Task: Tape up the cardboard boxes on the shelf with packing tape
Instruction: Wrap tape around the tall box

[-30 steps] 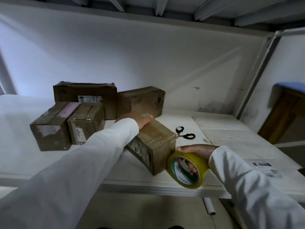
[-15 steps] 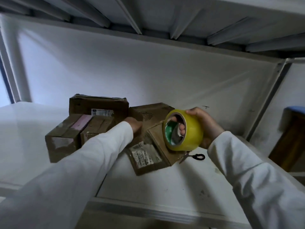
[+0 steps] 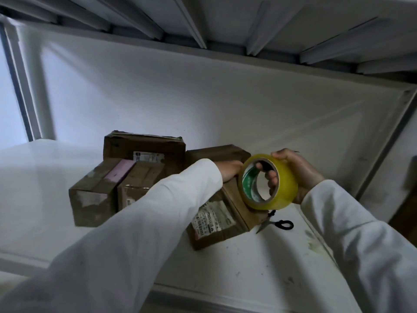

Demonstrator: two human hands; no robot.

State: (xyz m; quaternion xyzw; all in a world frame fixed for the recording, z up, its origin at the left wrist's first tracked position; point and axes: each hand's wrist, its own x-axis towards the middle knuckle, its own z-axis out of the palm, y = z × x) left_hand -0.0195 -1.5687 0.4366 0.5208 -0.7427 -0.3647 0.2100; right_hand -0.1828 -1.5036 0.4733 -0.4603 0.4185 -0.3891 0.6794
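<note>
Since a half-second earlier, little had shifted: the tape roll (image 3: 268, 181) sat slightly lower against the front box (image 3: 228, 213). On the shelf (image 3: 248, 267), near its front edge, that box lay tilted; the left hand (image 3: 230, 171) lay on its top, grip hidden. The right hand (image 3: 297, 175) clenched the roll. Taping looked about to begin; the next move called for finding the tape's end. Three more boxes (image 3: 126, 177) crowded behind; scissors (image 3: 276, 223) lay beside.

The tape (image 3: 269, 182) in the right hand (image 3: 297, 175) looked glossy yellow plastic on a card core. The boxes (image 3: 144, 152) by the left hand (image 3: 230, 172) were matt brown cardboard with paper labels. The shelf (image 3: 248, 263) under both hands was scuffed white painted metal.
</note>
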